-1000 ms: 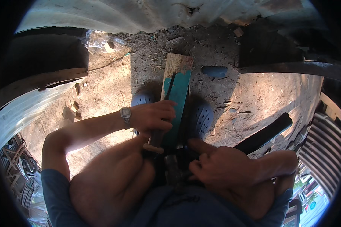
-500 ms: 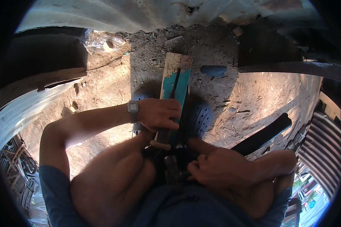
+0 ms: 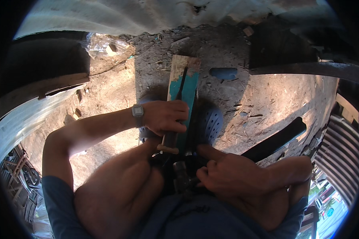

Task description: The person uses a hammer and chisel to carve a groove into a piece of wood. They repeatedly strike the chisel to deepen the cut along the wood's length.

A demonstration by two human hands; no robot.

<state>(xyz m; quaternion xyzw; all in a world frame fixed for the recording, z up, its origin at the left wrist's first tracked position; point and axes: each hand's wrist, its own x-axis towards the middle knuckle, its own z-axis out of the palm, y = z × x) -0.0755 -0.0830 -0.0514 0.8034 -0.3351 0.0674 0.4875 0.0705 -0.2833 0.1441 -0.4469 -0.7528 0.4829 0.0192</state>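
Note:
My left hand [image 3: 165,116] is closed around the handle of a chisel [image 3: 182,84]. The chisel's dark, narrow blade points away from me along a wooden board [image 3: 190,85]. Teal paint covers most of this board, with bare wood at its far end and left edge. The pale wooden butt of the chisel handle sticks out below my left hand. Close to my body, my right hand [image 3: 227,173] is curled around the handle of a hammer [image 3: 181,173]. The dark hammer head sits just below the chisel's butt, apart from it. Most of the hammer handle is hidden.
Blue perforated clogs [image 3: 210,123] flank the board. A long black piece [image 3: 277,139] lies at right. Beyond the board are a bluish patch [image 3: 223,73] on the dirt ground and clear plastic [image 3: 101,46]. Corrugated sheeting [image 3: 341,159] stands at far right.
My left hand, the chisel and the board's far end have shifted slightly left. The hammer stays close to my body in my right hand, nearly unmoved.

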